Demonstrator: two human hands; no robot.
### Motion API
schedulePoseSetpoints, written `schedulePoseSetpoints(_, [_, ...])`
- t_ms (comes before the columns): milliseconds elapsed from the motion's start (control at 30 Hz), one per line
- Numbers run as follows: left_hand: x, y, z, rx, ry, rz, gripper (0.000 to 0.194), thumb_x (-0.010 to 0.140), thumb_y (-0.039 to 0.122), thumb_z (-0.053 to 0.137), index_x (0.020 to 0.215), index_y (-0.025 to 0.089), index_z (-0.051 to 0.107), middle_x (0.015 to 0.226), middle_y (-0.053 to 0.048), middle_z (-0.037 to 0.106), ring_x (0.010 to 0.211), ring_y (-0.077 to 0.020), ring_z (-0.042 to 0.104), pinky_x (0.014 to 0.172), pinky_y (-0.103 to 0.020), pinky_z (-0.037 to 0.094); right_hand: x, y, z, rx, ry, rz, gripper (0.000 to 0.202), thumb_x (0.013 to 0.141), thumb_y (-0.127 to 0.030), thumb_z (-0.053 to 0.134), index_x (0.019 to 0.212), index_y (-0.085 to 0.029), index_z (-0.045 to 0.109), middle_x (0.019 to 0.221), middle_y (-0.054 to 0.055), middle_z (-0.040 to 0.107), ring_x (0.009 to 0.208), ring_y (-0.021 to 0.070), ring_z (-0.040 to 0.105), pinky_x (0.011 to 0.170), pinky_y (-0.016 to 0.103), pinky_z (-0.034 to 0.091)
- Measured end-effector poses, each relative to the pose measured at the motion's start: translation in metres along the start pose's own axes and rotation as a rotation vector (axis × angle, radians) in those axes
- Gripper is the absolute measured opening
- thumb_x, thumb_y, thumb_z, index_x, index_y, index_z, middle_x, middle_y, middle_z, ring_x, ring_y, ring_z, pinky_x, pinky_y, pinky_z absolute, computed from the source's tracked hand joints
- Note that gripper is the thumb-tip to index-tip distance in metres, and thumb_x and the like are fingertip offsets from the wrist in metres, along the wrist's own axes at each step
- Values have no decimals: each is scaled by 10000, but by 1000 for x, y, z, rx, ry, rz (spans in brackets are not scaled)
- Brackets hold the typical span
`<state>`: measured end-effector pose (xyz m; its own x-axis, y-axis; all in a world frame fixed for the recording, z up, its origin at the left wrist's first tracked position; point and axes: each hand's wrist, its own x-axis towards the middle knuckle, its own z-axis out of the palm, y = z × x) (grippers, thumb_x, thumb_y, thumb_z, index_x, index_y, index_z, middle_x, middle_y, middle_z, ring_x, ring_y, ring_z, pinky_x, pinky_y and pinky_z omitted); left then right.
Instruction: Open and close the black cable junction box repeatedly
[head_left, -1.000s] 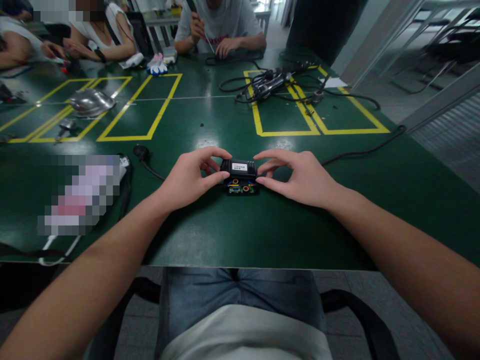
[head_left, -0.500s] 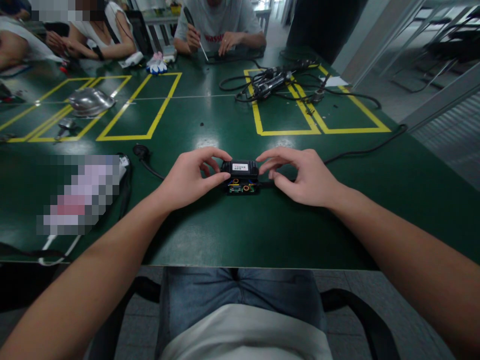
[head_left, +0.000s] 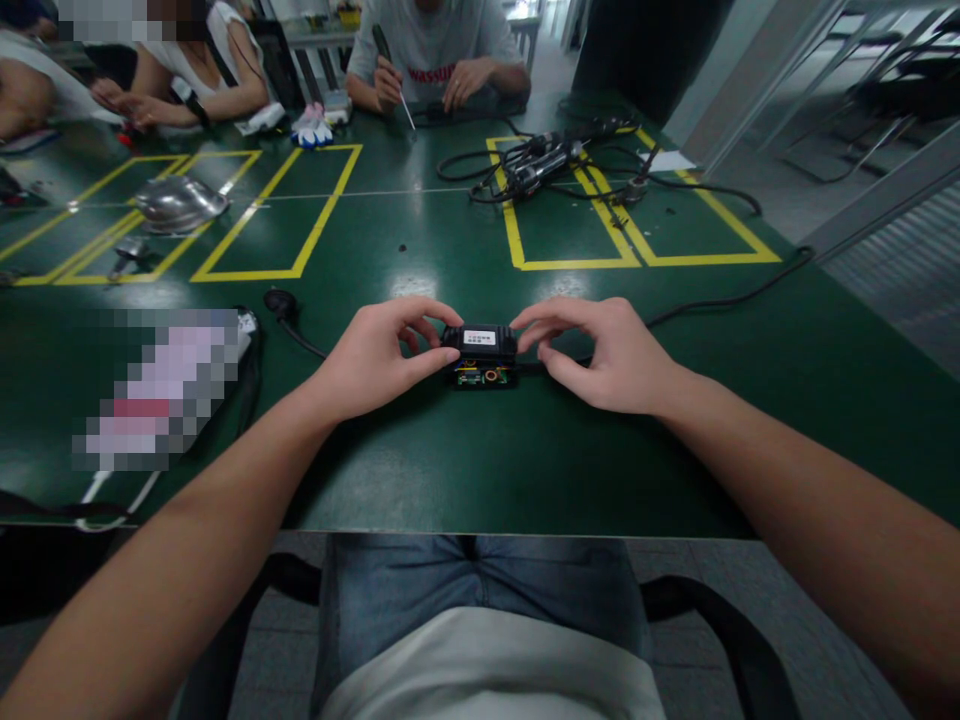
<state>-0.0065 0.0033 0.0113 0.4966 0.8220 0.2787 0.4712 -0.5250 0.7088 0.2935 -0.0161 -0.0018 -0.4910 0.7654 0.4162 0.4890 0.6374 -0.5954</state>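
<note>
A black plastic cover with a white printed label lies between my hands, tilted over an open black casing. Inside that casing a circuit board shows, with a copper coil and coloured wires. My left hand pinches the cover's left end between thumb and fingers. At the right end, the fingertips of my right hand are curled against the cover, its thumb close to the black cable leaving the casing. The far side of the casing is hidden beneath the cover.
A black plug lies left on the green table. Far right, tangled cables and a black tool lie within yellow tape. A metal bowl-shaped part sits far left. Across the table a person holds a screwdriver.
The cover has come down slightly toward me over the casing, so less of the circuit board and its wires shows. Both hands keep nearly the same place.
</note>
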Motion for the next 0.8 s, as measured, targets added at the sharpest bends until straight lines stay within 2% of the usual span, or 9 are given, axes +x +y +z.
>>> schedulePoseSetpoints(167, [0,3,-2,36,-8,13,294,931,384,829,1163,206,866,909,-22,814,782,-179,712,815,-331,595,0,-3,-1,0,-12,8,388,855,-147,657,1186,-262,823,981,39,904,884,277,873,891,425,684])
schedulePoseSetpoints(333, [-1,3,-4,66,-70,5,310,925,419,837,1151,209,863,833,-5,773,757,-178,696,800,-327,569,0,-2,-2,-19,-23,-11,359,868,-163,656,1167,-257,831,956,36,896,841,263,845,870,414,668])
schedulePoseSetpoints(533, [-2,2,-4,62,-142,9,278,911,377,844,1133,210,866,815,9,743,735,-164,670,756,-301,534,0,5,1,-87,-6,-53,337,874,-171,658,1152,-231,838,1039,67,897,848,259,802,826,398,632])
schedulePoseSetpoints(633, [-1,3,-4,73,-158,23,287,911,366,851,1148,205,866,869,-5,765,771,-169,673,769,-300,533,1,7,4,-100,-40,-70,273,919,-238,702,1148,-218,850,1085,91,889,856,256,778,831,398,615])
schedulePoseSetpoints(800, [-1,1,-3,91,-190,46,315,912,334,846,1203,215,870,1110,-56,848,869,-188,703,811,-315,555,3,8,5,-73,-84,-41,254,965,-388,818,1138,-212,878,1056,97,874,838,247,755,806,383,591])
